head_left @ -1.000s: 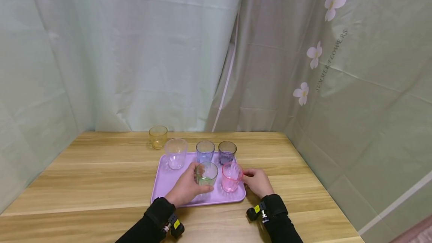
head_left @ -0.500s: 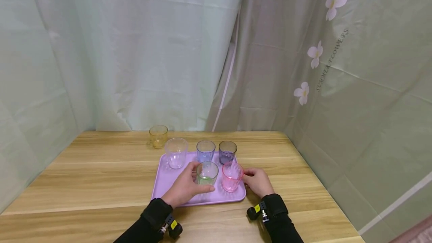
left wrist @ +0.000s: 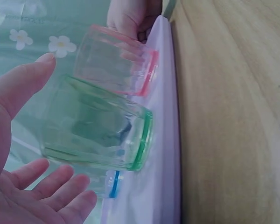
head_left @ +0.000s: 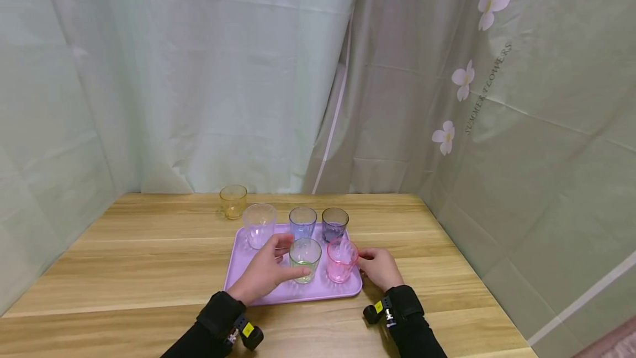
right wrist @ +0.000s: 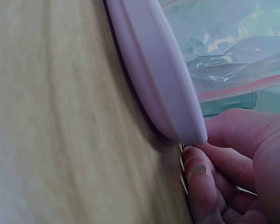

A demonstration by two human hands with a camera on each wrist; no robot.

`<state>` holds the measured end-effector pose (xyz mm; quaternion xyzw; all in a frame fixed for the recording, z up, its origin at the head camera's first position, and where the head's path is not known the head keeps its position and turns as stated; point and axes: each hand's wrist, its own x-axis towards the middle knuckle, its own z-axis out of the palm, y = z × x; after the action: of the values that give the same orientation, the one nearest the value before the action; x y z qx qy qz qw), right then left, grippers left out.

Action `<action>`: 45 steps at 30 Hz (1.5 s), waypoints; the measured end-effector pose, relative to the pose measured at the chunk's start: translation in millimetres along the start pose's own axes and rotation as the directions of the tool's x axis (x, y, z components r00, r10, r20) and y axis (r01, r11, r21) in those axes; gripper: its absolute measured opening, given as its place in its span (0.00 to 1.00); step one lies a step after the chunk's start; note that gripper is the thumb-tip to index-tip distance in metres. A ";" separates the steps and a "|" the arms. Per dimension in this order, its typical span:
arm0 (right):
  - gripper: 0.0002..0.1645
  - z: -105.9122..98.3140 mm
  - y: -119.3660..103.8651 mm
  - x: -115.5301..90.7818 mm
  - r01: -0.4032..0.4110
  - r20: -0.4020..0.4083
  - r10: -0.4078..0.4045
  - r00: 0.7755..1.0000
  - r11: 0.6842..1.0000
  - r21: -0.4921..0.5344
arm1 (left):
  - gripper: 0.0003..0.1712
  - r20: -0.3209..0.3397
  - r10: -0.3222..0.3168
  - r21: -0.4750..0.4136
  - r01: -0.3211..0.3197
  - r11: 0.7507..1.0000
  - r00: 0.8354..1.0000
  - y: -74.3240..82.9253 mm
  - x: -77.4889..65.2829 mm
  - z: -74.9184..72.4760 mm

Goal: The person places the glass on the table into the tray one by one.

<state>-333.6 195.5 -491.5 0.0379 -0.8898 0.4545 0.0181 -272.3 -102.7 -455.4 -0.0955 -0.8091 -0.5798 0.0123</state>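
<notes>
On a purple tray [head_left: 237, 278] a green-tinted glass [left wrist: 95, 126] stands upright. Around it my left hand [head_left: 260, 272] is spread, and in the left wrist view thumb and fingers are apart from its wall. To its right is a pink glass [head_left: 340, 269], with something clear and crinkled inside. My right hand [head_left: 381, 268] is at the tray's right edge beside that glass. In the right wrist view, its thumb and curled fingers [right wrist: 203, 189] pinch the tray rim.
Behind these on the tray are a clear glass [head_left: 259, 228], a blue glass [head_left: 302, 225] and a dark grey glass [head_left: 334, 226]. A yellow glass [head_left: 233, 202] stands on the wooden table [head_left: 124, 269] behind the tray. Curtains [head_left: 238, 82] hang around the table.
My left hand has let go of the green glass and drawn back to the left, its fingers opening. The right hand and the tray have stayed put.
</notes>
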 end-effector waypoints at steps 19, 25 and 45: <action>0.14 -0.6 -0.3 0.4 0.021 -0.008 -0.021 1.000 1.000 -0.002 | 0.50 -0.027 0.039 -0.020 -0.040 0.999 0.999 13.0 -3.0 -17.9; 0.14 -0.2 -0.6 -0.3 0.016 -0.005 -0.016 1.000 1.000 -0.003 | 0.46 -0.044 0.042 -0.028 -0.044 0.999 0.998 17.7 -4.8 -23.3; 0.14 -0.3 0.8 0.6 0.016 -0.009 -0.016 1.000 1.000 -0.007 | 0.45 -0.060 0.064 -0.045 -0.066 0.997 0.996 27.1 -10.8 -41.7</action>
<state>-334.2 196.2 -491.9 0.0430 -0.8909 0.4515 0.0261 -261.0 -135.1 -417.8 -0.1050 -0.7911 -0.6004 0.0526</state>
